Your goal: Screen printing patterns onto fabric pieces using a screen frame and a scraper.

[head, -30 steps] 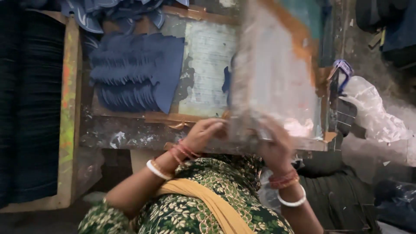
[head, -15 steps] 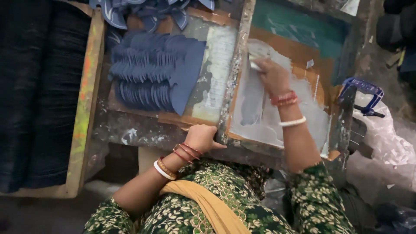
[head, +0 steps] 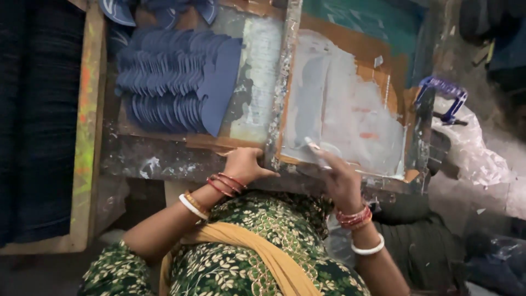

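Left hand [head: 246, 164] clamped on the frame [head: 282, 93] corner, right hand [head: 337, 175] gripping the squeegee [head: 320, 151]; wet ink could smear if the frame slips

The person wears a green floral-print dress [head: 241, 263], a mustard-yellow draped scarf [head: 257, 246], and red and white bangles [head: 359, 227] on both wrists.
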